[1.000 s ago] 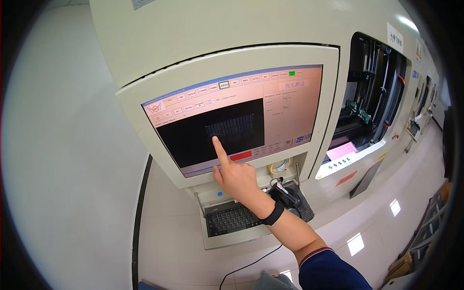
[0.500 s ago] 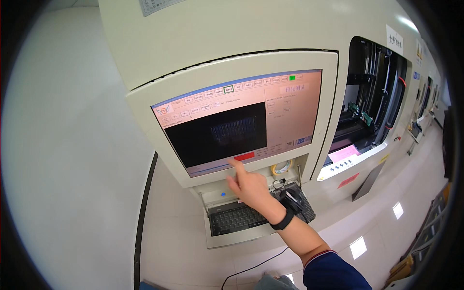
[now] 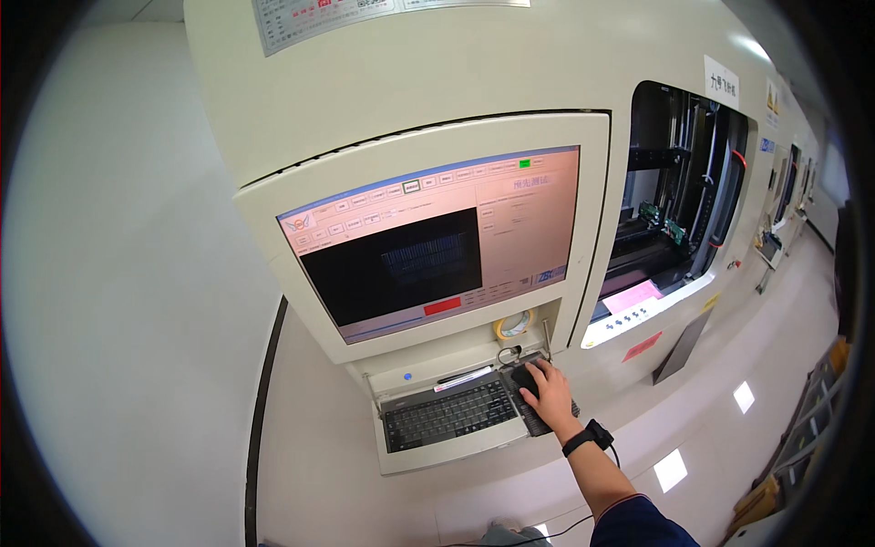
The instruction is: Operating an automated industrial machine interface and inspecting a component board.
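bright, even light; square glare patches (image 3: 670, 471) on the floor (image 3: 704, 430); fisheye-bent edges, black rim; screen (image 3: 529, 239) lettering soft.

From the right hand (image 3: 547, 397), I note open passage above the floor (image 3: 706, 424) at 3 o'clock; strut (image 3: 547, 335) obstructs 12, tape roll (image 3: 500, 331) 11.

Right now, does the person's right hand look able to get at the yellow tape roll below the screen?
Likely yes: the right hand rests on the dark mouse, near the tape roll, and the way up looks free, though it would need to leave the mouse.
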